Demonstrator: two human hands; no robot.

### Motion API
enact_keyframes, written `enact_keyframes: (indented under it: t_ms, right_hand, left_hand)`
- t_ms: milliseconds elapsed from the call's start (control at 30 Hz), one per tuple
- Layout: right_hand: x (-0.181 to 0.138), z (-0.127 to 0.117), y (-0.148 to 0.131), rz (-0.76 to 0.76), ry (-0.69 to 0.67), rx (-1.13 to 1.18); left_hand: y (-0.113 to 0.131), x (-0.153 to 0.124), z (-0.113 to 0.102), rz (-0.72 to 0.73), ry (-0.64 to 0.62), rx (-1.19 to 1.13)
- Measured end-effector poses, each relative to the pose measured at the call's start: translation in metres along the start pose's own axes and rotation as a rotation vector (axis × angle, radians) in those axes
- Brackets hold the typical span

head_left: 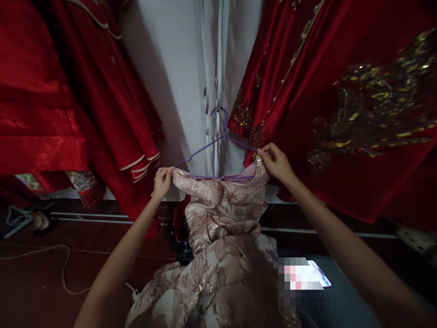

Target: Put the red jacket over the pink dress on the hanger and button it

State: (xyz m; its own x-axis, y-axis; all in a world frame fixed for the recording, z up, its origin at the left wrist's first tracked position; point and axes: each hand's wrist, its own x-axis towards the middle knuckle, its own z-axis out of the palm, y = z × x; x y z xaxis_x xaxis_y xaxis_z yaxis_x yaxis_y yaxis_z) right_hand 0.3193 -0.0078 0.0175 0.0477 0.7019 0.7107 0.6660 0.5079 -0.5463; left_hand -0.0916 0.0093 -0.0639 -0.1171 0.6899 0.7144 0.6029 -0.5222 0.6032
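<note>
A pink patterned dress (223,205) with a metallic sheen hangs on a purple wire hanger (205,148) in front of me. My left hand (163,183) pinches the dress's top edge at the hanger's left end. At the opposite end, my right hand (276,161) is closed on the other upper corner of the dress, close to the hanger wire. The hanger's hook points up beside white vertical rails and seems not to be hooked on anything, though I cannot be sure. The dress's lower part spreads toward me.
Red garments (112,91) hang at the left; red gowns with gold sequins (385,100) hang at the right. A lit phone (319,273) lies at lower right. A white cable (64,264) crosses the dark floor near a pair of shoes (41,222).
</note>
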Motion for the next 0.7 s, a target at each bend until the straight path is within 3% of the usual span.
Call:
enact_keyframes:
  t_ms: [100, 200, 267, 333, 433, 533, 700]
  right_hand:
    - [0.002, 0.001, 0.003, 0.011, -0.053, 0.054]
    - [0.003, 0.002, 0.006, 0.021, -0.071, 0.098]
    - [0.004, 0.002, 0.008, 0.018, -0.065, 0.119]
    - [0.005, 0.001, 0.009, 0.014, -0.070, 0.141]
    - [0.006, 0.002, 0.010, 0.013, -0.091, 0.159]
    - [0.006, 0.005, 0.013, 0.019, -0.090, 0.158]
    - [0.006, 0.007, 0.016, 0.024, -0.095, 0.157]
  left_hand:
    - [0.024, 0.026, 0.004, 0.079, -0.078, 0.023]
    - [0.046, 0.055, 0.008, 0.106, -0.358, -0.011]
    - [0.046, 0.068, 0.008, 0.020, -0.577, -0.112]
    - [0.032, 0.072, 0.009, -0.112, -0.703, -0.209]
    - [-0.006, 0.051, 0.018, -0.242, -0.746, -0.104]
    - [-0.040, 0.005, 0.038, -0.280, -0.829, 0.120]
    - [-0.067, -0.062, 0.068, -0.315, -0.870, 0.345]
